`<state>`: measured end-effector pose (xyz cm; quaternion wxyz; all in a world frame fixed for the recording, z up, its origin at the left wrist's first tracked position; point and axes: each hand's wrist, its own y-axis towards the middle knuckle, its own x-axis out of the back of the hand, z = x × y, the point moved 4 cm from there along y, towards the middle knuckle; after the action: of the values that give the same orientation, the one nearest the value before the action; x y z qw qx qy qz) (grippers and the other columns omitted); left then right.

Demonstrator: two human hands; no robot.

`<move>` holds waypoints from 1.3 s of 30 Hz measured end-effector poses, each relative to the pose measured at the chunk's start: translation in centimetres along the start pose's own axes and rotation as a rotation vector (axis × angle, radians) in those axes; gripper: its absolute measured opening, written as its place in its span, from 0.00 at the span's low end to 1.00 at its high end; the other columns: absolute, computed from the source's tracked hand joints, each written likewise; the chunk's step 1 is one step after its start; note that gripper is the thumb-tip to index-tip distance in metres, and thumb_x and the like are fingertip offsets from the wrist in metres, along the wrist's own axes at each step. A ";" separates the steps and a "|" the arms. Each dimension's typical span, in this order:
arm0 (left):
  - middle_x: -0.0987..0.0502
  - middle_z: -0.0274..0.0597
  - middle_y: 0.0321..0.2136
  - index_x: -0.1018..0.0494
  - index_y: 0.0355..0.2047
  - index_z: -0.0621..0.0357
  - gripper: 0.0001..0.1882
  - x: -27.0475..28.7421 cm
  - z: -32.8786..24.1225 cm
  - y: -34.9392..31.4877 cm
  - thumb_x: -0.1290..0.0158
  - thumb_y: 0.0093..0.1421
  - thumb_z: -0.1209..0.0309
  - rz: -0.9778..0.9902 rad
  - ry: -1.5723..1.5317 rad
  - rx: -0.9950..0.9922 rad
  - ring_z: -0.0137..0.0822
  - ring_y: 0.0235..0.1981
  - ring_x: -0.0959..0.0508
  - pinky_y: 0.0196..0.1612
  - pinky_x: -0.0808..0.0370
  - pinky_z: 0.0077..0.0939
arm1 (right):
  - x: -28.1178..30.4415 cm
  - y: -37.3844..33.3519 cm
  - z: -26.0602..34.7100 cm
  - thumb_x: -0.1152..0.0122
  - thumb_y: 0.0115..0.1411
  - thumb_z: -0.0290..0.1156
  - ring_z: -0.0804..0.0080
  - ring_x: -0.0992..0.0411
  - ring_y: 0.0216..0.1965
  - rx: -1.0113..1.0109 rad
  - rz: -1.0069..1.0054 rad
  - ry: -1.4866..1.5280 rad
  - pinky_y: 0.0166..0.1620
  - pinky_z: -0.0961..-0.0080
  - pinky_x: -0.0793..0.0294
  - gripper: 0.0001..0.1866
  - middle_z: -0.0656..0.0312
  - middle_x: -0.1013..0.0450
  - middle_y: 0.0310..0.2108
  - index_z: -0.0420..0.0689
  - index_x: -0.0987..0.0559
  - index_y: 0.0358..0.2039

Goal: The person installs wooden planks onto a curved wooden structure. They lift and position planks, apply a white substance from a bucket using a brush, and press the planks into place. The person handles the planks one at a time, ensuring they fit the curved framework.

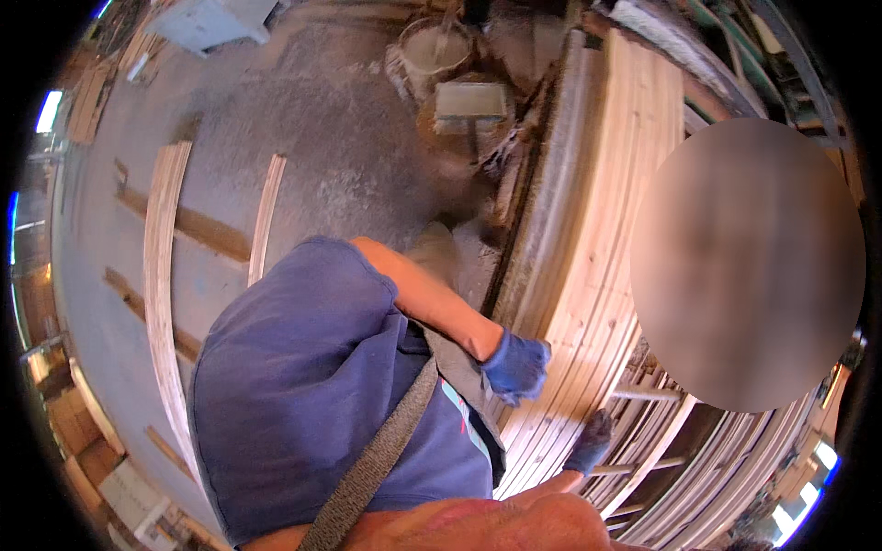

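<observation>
Head view showed worn gray workshop floor (pixel 322 101), long pale knotty boards (pixel 602 248) side by side, left hand (pixel 514 369) and right hand (pixel 591 441) at edges, grips couldn't be told.

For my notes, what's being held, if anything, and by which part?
It cannot be told: left hand and right hand are at opposite edges of the pale boards, grip unclear.

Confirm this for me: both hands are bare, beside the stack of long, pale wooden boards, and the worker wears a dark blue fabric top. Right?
Not quite: the left hand and right hand aren't bare. The head view shows dark blue gloves on both. The stack of long, pale wooden boards and dark blue fabric top stand as stated.
</observation>
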<state>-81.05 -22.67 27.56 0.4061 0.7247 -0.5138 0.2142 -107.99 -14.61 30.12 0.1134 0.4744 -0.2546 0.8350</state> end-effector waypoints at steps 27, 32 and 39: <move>0.26 0.50 0.52 0.30 0.54 0.56 0.26 42.0 46.8 -8.1 0.46 0.62 0.52 -0.729 0.240 0.652 0.43 0.53 0.26 0.55 0.29 0.34 | -7.7 18.2 15.2 0.43 0.61 0.50 0.49 0.25 0.33 0.008 -0.336 0.091 0.35 0.60 0.27 0.25 0.44 0.24 0.32 0.40 0.24 0.47; 0.22 0.49 0.46 0.26 0.50 0.54 0.32 39.7 50.7 -4.0 0.48 0.57 0.42 -0.525 0.271 0.845 0.46 0.48 0.23 0.52 0.28 0.36 | -5.4 17.8 19.3 0.47 0.62 0.51 0.43 0.26 0.38 0.023 -0.290 -0.079 0.38 0.55 0.27 0.23 0.43 0.25 0.36 0.43 0.25 0.45; 0.20 0.48 0.40 0.22 0.45 0.52 0.35 40.2 50.6 -4.6 0.48 0.52 0.35 -0.578 0.408 0.999 0.44 0.42 0.20 0.46 0.25 0.36 | -5.5 18.4 19.3 0.43 0.59 0.48 0.44 0.26 0.37 0.099 -0.287 0.011 0.39 0.54 0.27 0.23 0.47 0.24 0.36 0.44 0.25 0.47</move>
<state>-66.94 -85.90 25.85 0.1492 0.8820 -0.0458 0.4447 -98.87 -40.13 27.68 0.2095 0.5064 -0.1421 0.8243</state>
